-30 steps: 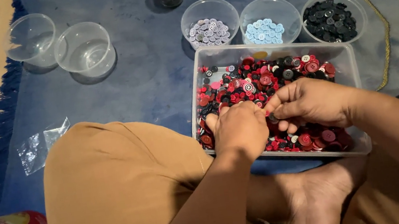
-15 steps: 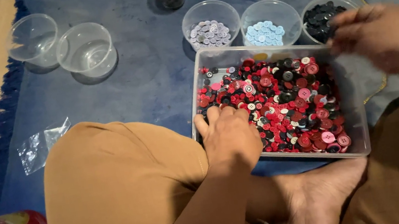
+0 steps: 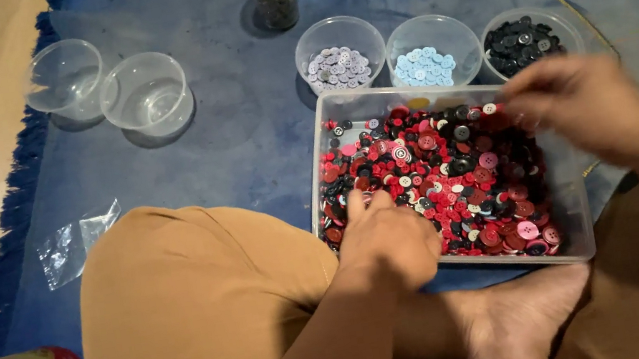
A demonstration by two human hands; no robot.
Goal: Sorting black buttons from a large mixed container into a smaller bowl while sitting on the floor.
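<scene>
Over the clear tray [image 3: 579, 225] of mixed buttons [image 3: 438, 179], the left hand [image 3: 387, 237] rests loosely curled steadying its edge, while the blurred right hand [image 3: 578, 103] hovers, grip unclear.

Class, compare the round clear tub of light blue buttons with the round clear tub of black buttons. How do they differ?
The round clear tub of light blue buttons holds pale, uniform pieces; the round clear tub of black buttons holds dark ones. The blue tub sits in the middle of the row, the black tub at the right end, nearer the right hand. Both are shallow, lidless and partly filled.
</scene>
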